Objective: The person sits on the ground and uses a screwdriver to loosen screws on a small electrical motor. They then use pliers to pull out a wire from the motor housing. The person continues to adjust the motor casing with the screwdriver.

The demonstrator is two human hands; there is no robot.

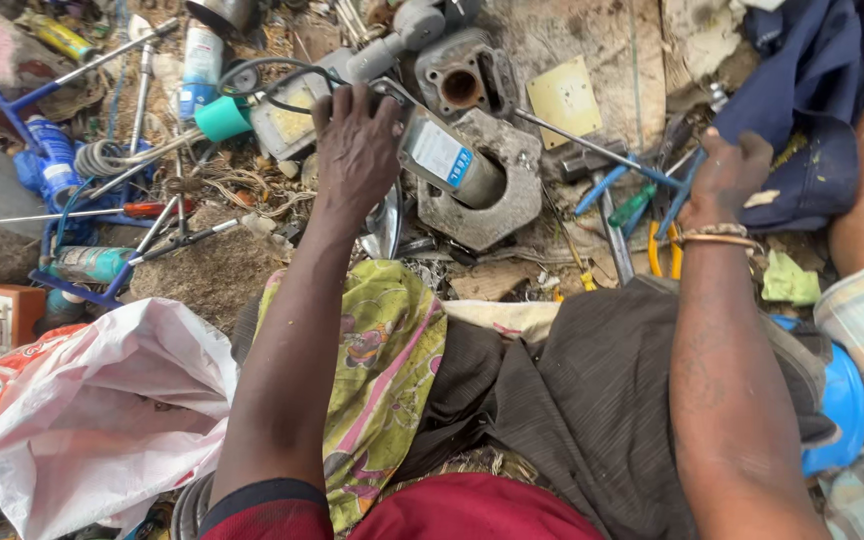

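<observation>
Now left hand [357, 150] clasped on grey cylindrical part [449, 160], right hand [724, 178] around blue-handled tool [642, 178] well apart.

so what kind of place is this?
Likely an informal ground-level repair spot. The left hand grips a grey cylindrical part over a metal housing; the right hand reaches blue-handled pliers amid loose wires.

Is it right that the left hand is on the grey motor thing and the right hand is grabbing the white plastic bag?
Not quite. The head view shows the right hand on the blue-handled tools, far from the white plastic bag. The left hand is on the grey motor part.
</observation>
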